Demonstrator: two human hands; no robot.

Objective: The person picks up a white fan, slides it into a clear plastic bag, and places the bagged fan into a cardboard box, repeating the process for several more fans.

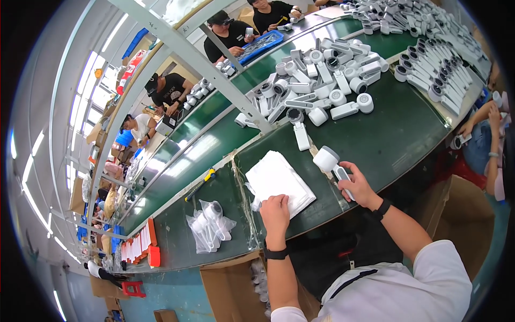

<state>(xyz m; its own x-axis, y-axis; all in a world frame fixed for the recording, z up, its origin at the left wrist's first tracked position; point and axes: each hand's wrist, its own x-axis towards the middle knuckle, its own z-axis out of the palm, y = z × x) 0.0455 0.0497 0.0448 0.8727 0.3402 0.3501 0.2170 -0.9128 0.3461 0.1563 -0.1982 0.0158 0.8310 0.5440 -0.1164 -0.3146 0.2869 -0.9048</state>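
Note:
My right hand (358,185) is closed round the handle of a white handheld device with a round head (325,159); its kind is not plain. That device is held above the table edge, head pointing away and to the left. A stack of thin white plastic bags (279,180) lies flat in front of me. At its near left corner, the bent fingers of my left hand (276,214) pinch the bags' edge; the fingertips are partly hidden. To the left of the stack, several devices lie in clear bags (210,225).
A large pile of similar devices (322,80) covers the far right of the green table (397,134), beside neat rows of them (437,72). A yellow cutter knife (201,184) and orange boxes (154,256) lie left. Cardboard boxes (230,284) stand below; a metal post (214,75) rises ahead. People work opposite.

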